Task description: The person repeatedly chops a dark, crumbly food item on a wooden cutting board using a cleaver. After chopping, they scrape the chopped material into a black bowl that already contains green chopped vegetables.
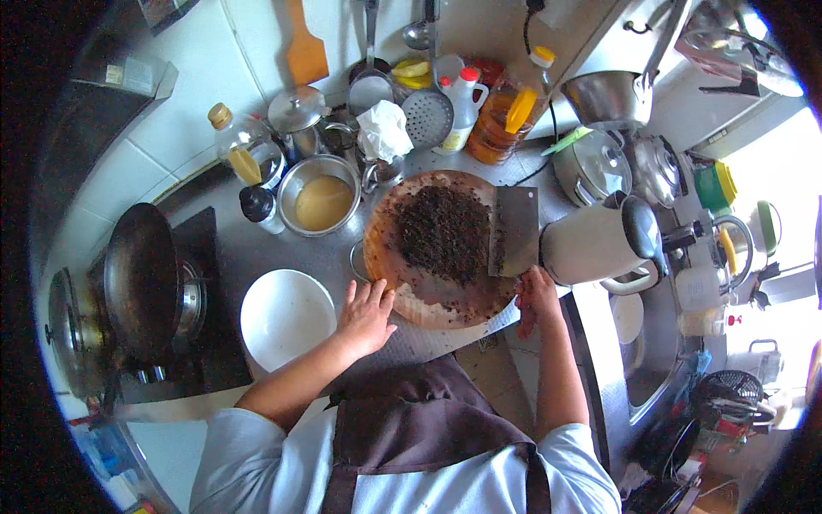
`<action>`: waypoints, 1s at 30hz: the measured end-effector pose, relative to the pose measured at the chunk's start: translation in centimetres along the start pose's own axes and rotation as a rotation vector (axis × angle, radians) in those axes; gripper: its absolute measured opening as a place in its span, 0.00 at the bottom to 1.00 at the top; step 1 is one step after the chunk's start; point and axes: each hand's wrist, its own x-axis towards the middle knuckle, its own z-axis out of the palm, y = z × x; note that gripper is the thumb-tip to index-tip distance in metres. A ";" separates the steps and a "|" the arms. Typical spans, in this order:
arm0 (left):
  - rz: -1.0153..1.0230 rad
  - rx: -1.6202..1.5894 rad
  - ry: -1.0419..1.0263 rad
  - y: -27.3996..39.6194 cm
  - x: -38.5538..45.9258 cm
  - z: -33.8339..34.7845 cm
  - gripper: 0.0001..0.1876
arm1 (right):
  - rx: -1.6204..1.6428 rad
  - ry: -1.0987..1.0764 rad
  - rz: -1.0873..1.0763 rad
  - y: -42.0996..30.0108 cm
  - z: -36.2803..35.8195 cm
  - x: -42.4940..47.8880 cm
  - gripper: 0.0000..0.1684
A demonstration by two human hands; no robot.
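A round wooden chopping board (411, 311) lies on the metal counter before me. Heaped on it is a dark, finely chopped food (443, 234), with crumbs scattered toward the rim. My right hand (536, 292) grips the handle of a cleaver (515, 231), whose broad blade lies over the board's right side, beside the heap. With fingers spread, my left hand (369, 318) rests at the board's lower left edge. Close to its left stands a white bowl (288, 318); no food shows in it. The cleaver's handle is mostly hidden by my fingers.
A metal bowl of yellowish liquid (323, 202) stands behind the white bowl. An electric kettle (591, 241) is close to my right hand. Left is a wok (142, 283) on a stove; right, a sink (652, 347). Bottles, including an oil bottle (507, 119), line the wall.
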 end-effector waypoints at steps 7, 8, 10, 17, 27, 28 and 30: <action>-0.020 0.026 -0.031 0.0 -0.3 0.3 0.33 | -1.015 0.263 -0.348 0.0 1.7 0.9 0.20; -0.005 -0.032 -0.032 -0.1 -0.6 0.2 0.33 | -1.045 0.238 -0.360 0.0 1.5 0.9 0.20; 0.003 -0.093 0.104 -0.6 -1.7 -0.9 0.32 | -1.034 0.293 -0.434 -0.2 1.7 -0.2 0.19; -0.639 -0.012 0.333 -14.0 -11.3 -2.8 0.32 | -0.583 0.097 -0.371 6.0 -0.8 -5.7 0.15; -0.833 -1.169 0.376 -14.8 -15.9 1.1 0.22 | -0.556 -0.373 -0.688 4.6 7.1 -11.3 0.18; -0.811 -1.221 0.374 -14.7 -16.7 1.4 0.23 | -0.571 -0.477 -0.557 3.6 8.0 -11.9 0.24; -0.748 -1.258 0.395 -10.1 -14.6 -1.9 0.22 | -0.547 -0.579 -0.436 2.3 8.7 -12.9 0.37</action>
